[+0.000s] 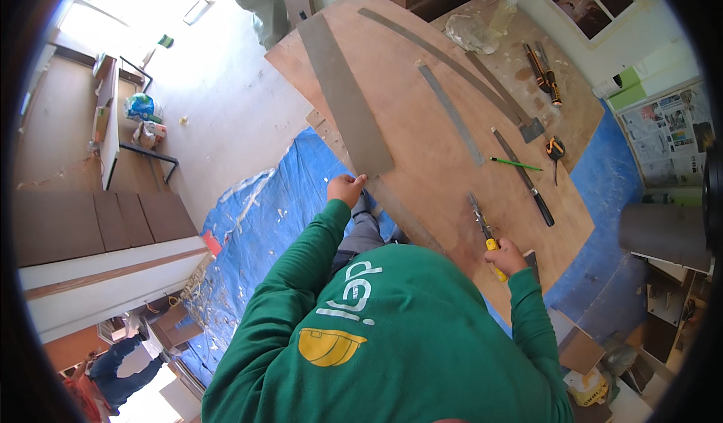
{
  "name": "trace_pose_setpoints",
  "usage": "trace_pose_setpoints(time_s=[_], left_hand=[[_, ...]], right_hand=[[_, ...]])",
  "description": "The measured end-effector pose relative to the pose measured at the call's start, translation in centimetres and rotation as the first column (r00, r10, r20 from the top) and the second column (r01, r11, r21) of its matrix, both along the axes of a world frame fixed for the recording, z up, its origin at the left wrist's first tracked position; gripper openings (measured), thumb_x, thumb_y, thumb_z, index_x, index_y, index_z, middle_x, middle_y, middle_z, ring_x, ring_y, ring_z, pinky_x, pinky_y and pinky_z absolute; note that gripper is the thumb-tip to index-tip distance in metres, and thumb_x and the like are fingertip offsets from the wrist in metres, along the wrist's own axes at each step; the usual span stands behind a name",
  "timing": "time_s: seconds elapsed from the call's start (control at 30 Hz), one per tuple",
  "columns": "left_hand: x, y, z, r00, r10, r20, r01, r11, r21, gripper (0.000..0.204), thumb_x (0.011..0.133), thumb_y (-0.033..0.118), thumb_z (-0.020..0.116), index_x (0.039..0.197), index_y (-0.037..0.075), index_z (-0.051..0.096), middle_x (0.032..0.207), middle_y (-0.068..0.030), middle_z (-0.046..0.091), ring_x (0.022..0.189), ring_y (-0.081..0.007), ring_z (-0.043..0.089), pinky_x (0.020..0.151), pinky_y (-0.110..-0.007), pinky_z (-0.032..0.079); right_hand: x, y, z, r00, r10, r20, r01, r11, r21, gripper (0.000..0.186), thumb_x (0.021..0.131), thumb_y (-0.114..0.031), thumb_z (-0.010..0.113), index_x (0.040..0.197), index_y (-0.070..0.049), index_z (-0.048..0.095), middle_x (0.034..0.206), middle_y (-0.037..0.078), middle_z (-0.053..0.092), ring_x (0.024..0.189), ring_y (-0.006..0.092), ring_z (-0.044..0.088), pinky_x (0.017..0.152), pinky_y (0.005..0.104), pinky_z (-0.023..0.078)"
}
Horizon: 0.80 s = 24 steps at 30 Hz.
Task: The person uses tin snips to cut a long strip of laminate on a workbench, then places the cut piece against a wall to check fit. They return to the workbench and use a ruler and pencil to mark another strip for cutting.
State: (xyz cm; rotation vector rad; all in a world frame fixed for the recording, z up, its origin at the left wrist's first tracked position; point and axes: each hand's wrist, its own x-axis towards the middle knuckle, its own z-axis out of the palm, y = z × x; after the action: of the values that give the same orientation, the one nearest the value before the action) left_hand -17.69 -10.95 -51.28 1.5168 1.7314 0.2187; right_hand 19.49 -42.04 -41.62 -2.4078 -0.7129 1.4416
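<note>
A brown wooden table [422, 167] is carrying a wide grey-brown strip [343, 92] along its left side. A long narrow strip [444, 54] and a shorter grey strip [452, 114] are lying farther right, while a green pencil [501, 160] is crossing a black-handled tool [538, 202].

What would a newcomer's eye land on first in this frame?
The bright green sweatshirt filling the lower middle. Above its right side, the right hand grips a yellow-handled tool; the left hand is near the lower end of a wide grey-brown strip. Crumpled blue sheeting covers floor left of centre.
</note>
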Motion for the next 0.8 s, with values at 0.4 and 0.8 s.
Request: trace_pose_setpoints(time_s=[0.4,0.8], left_hand=[[0.9,-0.8,-0.5,0.93,0.241,0.279,-0.261,0.965,0.036,0.034,0.095,0.031,0.074,0.103,-0.002,0.073,0.078,-0.0087,0.072,0.061,-0.0149,0.066,0.055,-0.03,0.053],[3.0,-1.1,3.4,0.78,0.179,0.6,0.098,0.912,-0.399,0.03,0.102,0.032,0.067,0.102,0.002,0.074,0.079,-0.0074,0.074,0.059,-0.0139,0.065,0.055,-0.029,0.051]], right_hand=[[-1.3,0.2,-0.1,0.991,0.062,0.117,-0.06,0.998,-0.016,0.062,0.084,-0.049,0.082,0.105,0.007,0.066,0.096,0.021,0.072,0.086,0.0309,0.068,0.08,0.0433,0.055],[-4.2,1.2,1.4,0.97,-0.143,-0.196,0.16,0.984,0.075,0.042,0.09,-0.028,0.081,0.115,0.001,0.064,0.088,0.005,0.065,0.078,0.0163,0.062,0.069,0.033,0.052]])
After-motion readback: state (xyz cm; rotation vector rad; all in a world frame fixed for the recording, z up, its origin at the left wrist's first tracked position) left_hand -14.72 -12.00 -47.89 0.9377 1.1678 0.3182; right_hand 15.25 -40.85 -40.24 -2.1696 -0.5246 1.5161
